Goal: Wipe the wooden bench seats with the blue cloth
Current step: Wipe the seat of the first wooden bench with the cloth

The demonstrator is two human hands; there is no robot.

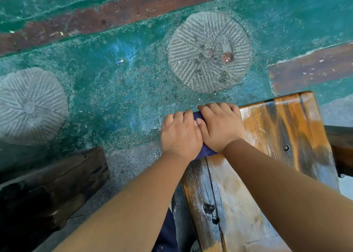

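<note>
A wooden bench seat [282, 129] of orange-brown and grey planks runs from the lower middle to the right, its surface shiny in patches. At its far left corner lies the dark blue cloth [205, 151], mostly hidden under both hands. My left hand [180, 135] grips the cloth at the bench edge, fingers curled over it. My right hand [221, 125] lies beside it on the cloth, fingers curled over the bench's far edge, thumb touching the left hand.
The floor is green-painted with two round grooved stone discs [209, 51] [31, 106] set in it and brown plank strips [118, 12]. A dark wooden bench [51, 184] stands at the lower left. Another dark wooden piece [342, 148] sits at the right edge.
</note>
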